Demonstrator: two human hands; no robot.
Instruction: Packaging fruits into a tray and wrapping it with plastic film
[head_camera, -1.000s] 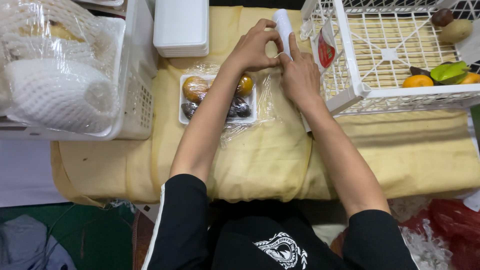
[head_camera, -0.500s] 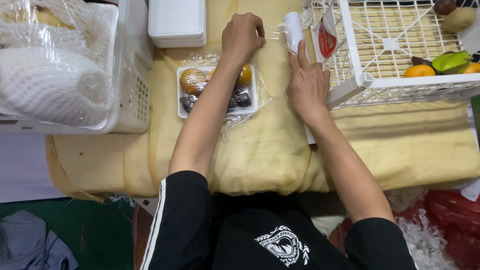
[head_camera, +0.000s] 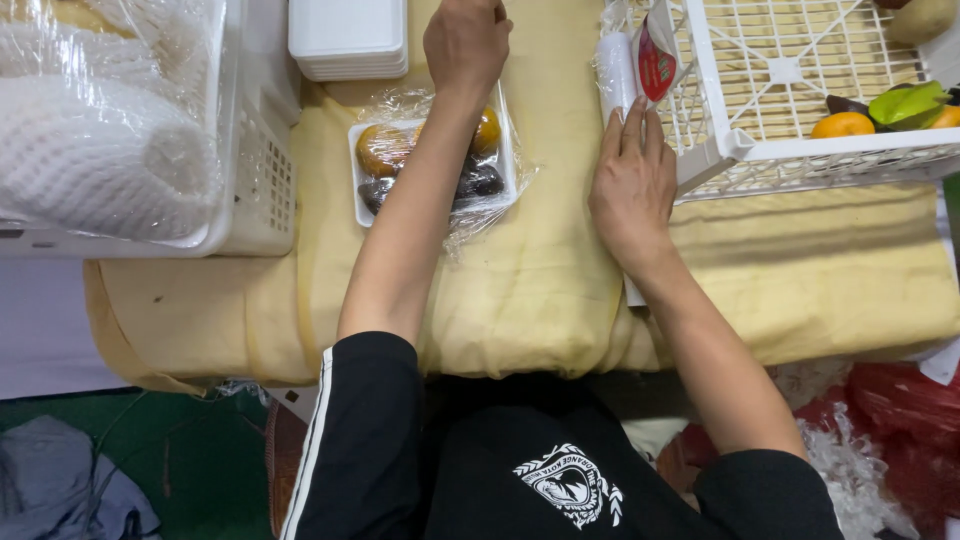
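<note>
Head view: a white tray (head_camera: 362, 190) on the yellow-clothed bench (head_camera: 540, 290) holds oranges and dark fruit under clear film. The left hand (head_camera: 465, 40) is clenched above it; the right hand (head_camera: 630, 190) lies flat, fingers released, touching the film roll (head_camera: 615, 75) beside the white crate (head_camera: 790, 150) of fruit.

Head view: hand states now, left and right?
Left hand: closed above the tray of fruit; what it pinches cannot be told.
Right hand: open, flat on the roll of cling film.

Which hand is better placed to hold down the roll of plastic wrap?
The right hand, probably: it lies flat with its fingers touching the roll. The left hand is raised above the fruit tray, farther away.
</note>
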